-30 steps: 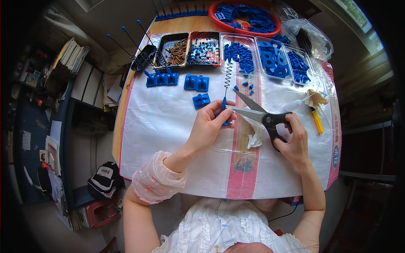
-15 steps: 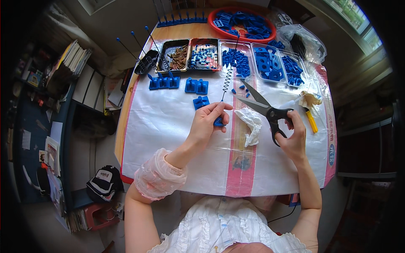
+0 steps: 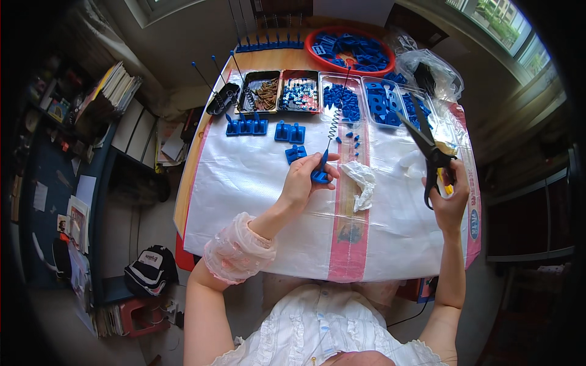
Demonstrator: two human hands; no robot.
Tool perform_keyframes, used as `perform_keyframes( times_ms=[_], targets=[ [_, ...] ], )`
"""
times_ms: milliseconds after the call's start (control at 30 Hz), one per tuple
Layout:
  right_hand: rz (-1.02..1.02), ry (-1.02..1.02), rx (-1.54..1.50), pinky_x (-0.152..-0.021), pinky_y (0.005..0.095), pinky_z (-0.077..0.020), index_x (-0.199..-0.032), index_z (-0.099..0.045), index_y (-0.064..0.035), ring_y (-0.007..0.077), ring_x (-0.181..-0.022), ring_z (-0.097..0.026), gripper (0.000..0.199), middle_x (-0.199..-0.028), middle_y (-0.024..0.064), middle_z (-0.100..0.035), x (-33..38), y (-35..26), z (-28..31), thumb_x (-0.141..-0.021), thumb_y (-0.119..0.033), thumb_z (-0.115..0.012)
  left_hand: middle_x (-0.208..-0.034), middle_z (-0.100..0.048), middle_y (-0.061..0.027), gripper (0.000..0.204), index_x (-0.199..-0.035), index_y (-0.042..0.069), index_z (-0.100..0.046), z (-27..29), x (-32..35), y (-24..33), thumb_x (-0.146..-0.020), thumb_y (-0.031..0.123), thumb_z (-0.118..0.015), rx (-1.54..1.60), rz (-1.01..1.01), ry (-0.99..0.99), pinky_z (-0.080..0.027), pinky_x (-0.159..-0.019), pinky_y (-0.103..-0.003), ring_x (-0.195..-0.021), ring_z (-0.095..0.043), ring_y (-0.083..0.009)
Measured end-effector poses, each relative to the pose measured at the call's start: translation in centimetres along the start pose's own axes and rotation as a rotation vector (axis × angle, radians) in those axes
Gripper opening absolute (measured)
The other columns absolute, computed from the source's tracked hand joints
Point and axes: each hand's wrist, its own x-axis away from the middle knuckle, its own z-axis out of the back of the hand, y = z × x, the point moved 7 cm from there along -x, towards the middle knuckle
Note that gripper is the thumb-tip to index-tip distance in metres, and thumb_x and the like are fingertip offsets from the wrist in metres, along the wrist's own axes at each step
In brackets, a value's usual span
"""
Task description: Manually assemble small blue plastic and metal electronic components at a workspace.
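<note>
My left hand (image 3: 300, 182) is closed on a small blue plastic base (image 3: 320, 176) near the middle of the table. From that base a dark spring wire (image 3: 334, 129) rises, coiled in its middle and tipped in blue at its far end. My right hand (image 3: 453, 196), off to the right, grips a pair of scissors (image 3: 434, 160) by the black handles. Their blades point up and left, close together and apart from the wire. Beside my left hand lie a crumpled white tissue (image 3: 361, 184) and a blue base piece (image 3: 295, 154).
Farther back stand trays of brown screws (image 3: 267, 93), nuts (image 3: 300, 94), blue caps (image 3: 342, 104) and blue plates (image 3: 383, 104). Behind them is a red basin (image 3: 310, 57) of blue parts. Finished-looking blue bases (image 3: 246, 127) sit left, near upright wires (image 3: 203, 76). A yellow-handled tool lies partly behind the scissors.
My right hand has moved right with the scissors, away from the wire, and the blades have come closer together. My left hand still holds the blue base. The view has shifted slightly.
</note>
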Motion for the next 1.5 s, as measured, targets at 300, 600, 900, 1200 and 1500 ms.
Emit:
perform_keyframes(
  times_ms=[300,600,900,1200,1500],
  targets=[
    [-0.266,0.215,-0.013,-0.083,0.0224,-0.0431,-0.112,-0.058,0.0000,0.0079,-0.091,-0.052,0.033,-0.095,0.0011,-0.057,3.7,7.3,9.0,-0.081,0.006,-0.070,-0.074,-0.063,-0.0012,0.042,-0.115,-0.003,-0.067,-0.3,0.3,0.0,-0.109,0.033,-0.045,-0.222,-0.005,0.030,-0.051,-0.058,-0.021,-0.065,-0.058,-0.0057],
    [-0.577,0.158,0.501,-0.071,0.0300,-0.0477,-0.107,-0.060,0.0035,0.0112,-0.077,-0.058,0.025,-0.083,0.0056,-0.062,9.8,19.0,16.3,-0.084,-0.002,-0.070,-0.074,-0.066,-0.0028,0.044,-0.115,-0.004,-0.066,-0.6,-0.1,-0.6,-0.109,0.033,-0.043,-0.131,0.019,-0.019,-0.052,-0.057,-0.021,-0.065,-0.060,-0.0069],
    [-0.703,-0.034,0.697,-0.086,0.0443,-0.0518,-0.110,-0.066,0.0050,0.0387,-0.099,-0.069,0.035,-0.103,0.0249,-0.071,8.8,17.6,14.2,-0.081,-0.013,-0.074,-0.077,-0.067,-0.0041,0.041,-0.114,-0.003,-0.065,-0.9,0.1,-0.4,-0.109,0.033,-0.045,-0.097,0.003,0.013,-0.054,-0.059,-0.022,-0.068,-0.062,-0.0079],
    [-0.623,-0.211,0.664,-0.089,0.0442,-0.0493,-0.109,-0.064,0.0075,0.0400,-0.101,-0.064,0.036,-0.108,0.0247,-0.065,8.3,18.0,12.5,-0.085,-0.017,-0.073,-0.077,-0.067,-0.0052,0.043,-0.113,-0.005,-0.065,-0.6,0.2,-0.4,-0.109,0.034,-0.045,-0.126,0.004,0.001,-0.053,-0.058,-0.022,-0.066,-0.060,-0.0079],
    [-0.622,-0.334,0.832,-0.091,0.0469,-0.0483,-0.106,-0.065,0.0071,0.0406,-0.105,-0.062,0.034,-0.108,0.0247,-0.064,7.4,16.3,10.9,-0.089,-0.022,-0.071,-0.096,-0.072,-0.0153,0.041,-0.125,-0.009,-0.058,-0.8,0.1,-0.7,-0.109,0.024,-0.039,-0.027,-0.004,-0.050,-0.062,-0.072,-0.027,-0.081,-0.066,-0.0122]
  ],
)
